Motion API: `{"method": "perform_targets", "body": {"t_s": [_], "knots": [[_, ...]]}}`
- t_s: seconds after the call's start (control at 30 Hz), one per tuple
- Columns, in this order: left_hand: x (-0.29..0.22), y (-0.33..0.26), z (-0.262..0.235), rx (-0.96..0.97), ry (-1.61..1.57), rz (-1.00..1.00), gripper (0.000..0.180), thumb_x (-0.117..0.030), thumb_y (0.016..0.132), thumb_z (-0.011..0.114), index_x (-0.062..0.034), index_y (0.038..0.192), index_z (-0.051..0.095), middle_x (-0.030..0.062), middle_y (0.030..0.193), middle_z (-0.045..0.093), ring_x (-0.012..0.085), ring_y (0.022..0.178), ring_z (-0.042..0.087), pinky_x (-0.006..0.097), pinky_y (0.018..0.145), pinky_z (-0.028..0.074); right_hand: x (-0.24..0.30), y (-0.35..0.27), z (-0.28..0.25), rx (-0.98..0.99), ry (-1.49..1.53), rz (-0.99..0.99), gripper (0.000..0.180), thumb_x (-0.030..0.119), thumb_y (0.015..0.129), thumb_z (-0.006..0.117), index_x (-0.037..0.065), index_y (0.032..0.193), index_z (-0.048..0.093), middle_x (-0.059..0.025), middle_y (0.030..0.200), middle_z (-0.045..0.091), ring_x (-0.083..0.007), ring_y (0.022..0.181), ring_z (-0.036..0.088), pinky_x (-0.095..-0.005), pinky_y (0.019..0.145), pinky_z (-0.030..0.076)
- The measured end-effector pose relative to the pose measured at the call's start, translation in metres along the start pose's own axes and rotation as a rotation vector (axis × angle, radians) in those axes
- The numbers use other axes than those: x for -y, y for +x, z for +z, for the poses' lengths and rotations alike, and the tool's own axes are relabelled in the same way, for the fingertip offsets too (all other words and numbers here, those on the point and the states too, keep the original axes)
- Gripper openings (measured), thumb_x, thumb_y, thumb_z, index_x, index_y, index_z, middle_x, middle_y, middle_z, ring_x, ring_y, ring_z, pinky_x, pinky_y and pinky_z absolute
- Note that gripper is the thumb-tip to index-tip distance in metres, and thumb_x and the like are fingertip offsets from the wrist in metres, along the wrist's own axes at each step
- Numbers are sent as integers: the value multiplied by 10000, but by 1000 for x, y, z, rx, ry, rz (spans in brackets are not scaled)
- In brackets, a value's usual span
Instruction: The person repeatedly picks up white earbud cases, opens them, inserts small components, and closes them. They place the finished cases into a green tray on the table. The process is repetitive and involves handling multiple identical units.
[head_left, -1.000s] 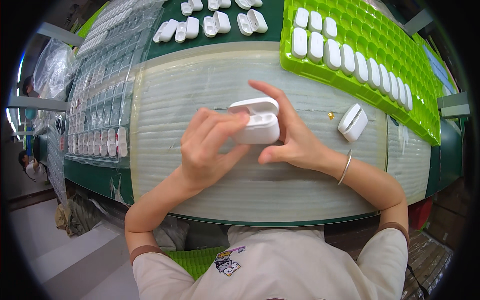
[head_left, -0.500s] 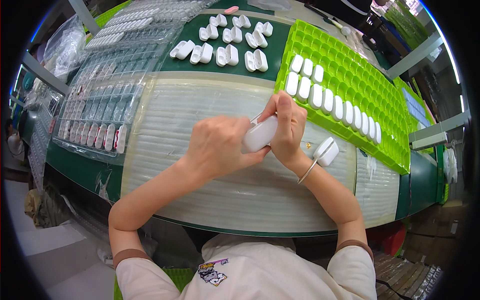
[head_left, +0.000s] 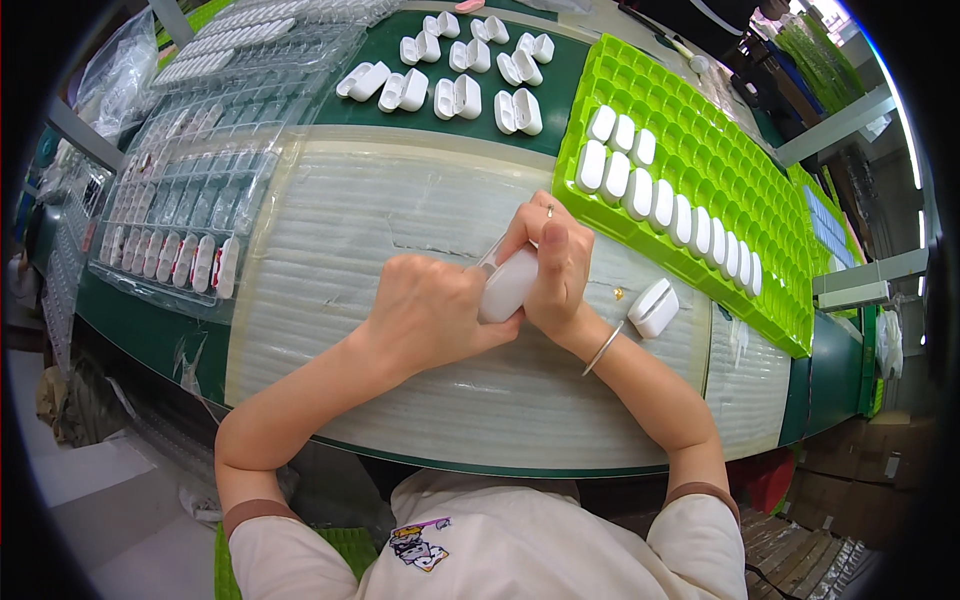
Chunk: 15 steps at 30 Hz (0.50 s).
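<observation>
Over the middle of the padded mat [head_left: 400, 220], a white earbud charging case [head_left: 508, 287] is held between both hands. My left hand [head_left: 428, 312] grips its left side, the fingers curled and partly hidden behind it. My right hand [head_left: 556, 262] closes round the other end, thumb up and index finger bent over the top. Whether the lid is raised is hard to see behind the fingers. Beside my right wrist a second white earbud case [head_left: 655, 308] lies on the mat, a dark gap showing along it.
At the right a bright green compartment tray [head_left: 700, 120] holds several closed white cases. Several open white cases [head_left: 458, 98] stand on the green table at the back. Clear plastic trays [head_left: 200, 200] with white and red parts lie at the left. A small gold-coloured bit [head_left: 618, 294] rests on the mat.
Both hands, still holding the case, have shifted slightly left in the picture. The right fingers now bend further over the case's top. The whole view has also moved a little.
</observation>
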<state>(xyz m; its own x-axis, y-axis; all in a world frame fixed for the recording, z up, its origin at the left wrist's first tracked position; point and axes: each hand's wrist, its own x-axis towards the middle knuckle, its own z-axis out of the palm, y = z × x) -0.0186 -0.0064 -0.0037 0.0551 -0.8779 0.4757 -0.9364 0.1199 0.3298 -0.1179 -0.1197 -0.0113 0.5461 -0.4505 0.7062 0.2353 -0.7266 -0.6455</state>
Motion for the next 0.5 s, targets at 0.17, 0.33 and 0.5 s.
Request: {"method": "perform_targets", "body": {"t_s": [0.17, 0.33, 0.5], "knots": [[-4, -4, 4, -11, 9, -17, 325, -329, 590, 729, -68, 501, 557, 74, 414, 502, 208, 351, 513, 314, 384, 411, 3, -1, 1, 13, -17, 32, 504, 216, 942, 290, 59, 502, 479, -61, 511, 506, -213, 518, 394, -314, 517, 356], [-11, -10, 11, -18, 7, -22, 347, -328, 563, 742, -59, 479, 539, 80, 397, 487, 211, 344, 506, 313, 382, 417, 10, -5, 0, 85, -18, 175, 621, 330, 954, 198, 35, 484, 478, -61, 489, 452, -160, 490, 366, -279, 479, 302], [-10, -13, 16, -14, -19, -34, 358, -335, 563, 741, -55, 474, 536, 77, 391, 482, 212, 344, 507, 310, 382, 420, 8, -9, 2, 79, 27, 332, 599, 303, 944, 204, 30, 482, 469, -59, 481, 444, -139, 445, 369, -275, 458, 293]]}}
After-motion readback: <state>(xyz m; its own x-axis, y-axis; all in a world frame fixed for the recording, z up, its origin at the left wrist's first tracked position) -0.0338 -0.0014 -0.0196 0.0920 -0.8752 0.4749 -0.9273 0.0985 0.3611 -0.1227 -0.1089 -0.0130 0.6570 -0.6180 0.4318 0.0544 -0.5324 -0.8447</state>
